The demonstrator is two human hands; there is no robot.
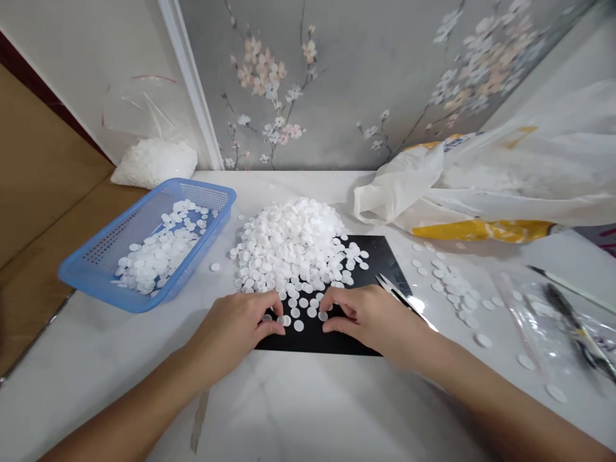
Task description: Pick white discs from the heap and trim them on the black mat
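A large heap of small white plastic discs (291, 237) lies partly on a black mat (327, 340), with loose discs spread along its front. My left hand (248, 317) is at the heap's front left, thumb and forefinger curled in a pinch around a white disc (287, 320). Opposite it, my right hand (368, 314) has its thumb and forefinger bent round another white disc (323, 316). Both hands rest low at the mat, and several loose discs lie between them. The other fingers of each hand are curled and partly hidden.
On the left stands a blue basket (144, 301) with discs inside, and behind it a clear bag of white pieces (156, 160). Tweezers (404, 298) lie by my right wrist. Scattered discs (455, 285), a white plastic bag (409, 186) and blurred tools (577, 327) are on the right.
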